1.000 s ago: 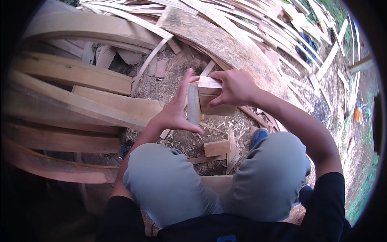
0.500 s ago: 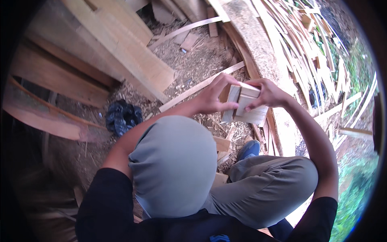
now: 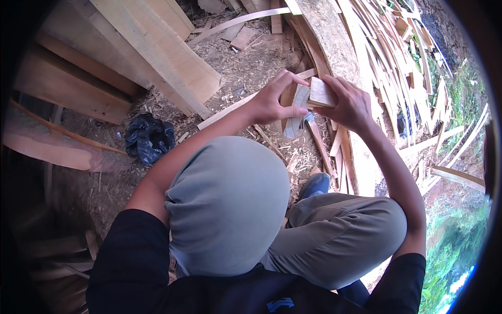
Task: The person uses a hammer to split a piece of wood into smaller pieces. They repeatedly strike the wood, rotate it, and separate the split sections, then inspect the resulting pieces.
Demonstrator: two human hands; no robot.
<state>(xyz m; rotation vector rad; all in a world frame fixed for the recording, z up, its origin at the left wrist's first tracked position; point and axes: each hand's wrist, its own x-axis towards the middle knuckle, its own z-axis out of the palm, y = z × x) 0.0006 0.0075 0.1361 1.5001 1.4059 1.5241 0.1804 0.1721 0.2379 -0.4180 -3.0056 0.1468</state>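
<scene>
In front of my raised knee, my left hand [image 3: 273,100] grips a short wooden block [image 3: 298,112] between thumb and fingers; its pale sawn face is turned toward me. My right hand [image 3: 351,102] is closed on another wooden block [image 3: 322,92], squarish and light-coloured. The two blocks are held side by side, close together; whether they touch I cannot tell. Just below them a tool with a metal head and wooden handle [image 3: 319,142], like a hammer, lies among the scraps, partly hidden by the blocks.
Large planks [image 3: 157,52] lean at the upper left, near a crumpled black plastic bag [image 3: 149,138]. Wood shavings and offcuts litter the ground. A thick timber [image 3: 342,47] runs along the right of my hands, with a heap of thin wood strips [image 3: 387,63] beyond it.
Both hands have moved up, away from my body. The right hand's wood has turned, now showing a squarish face. The hammer-like tool beneath has come into view.
</scene>
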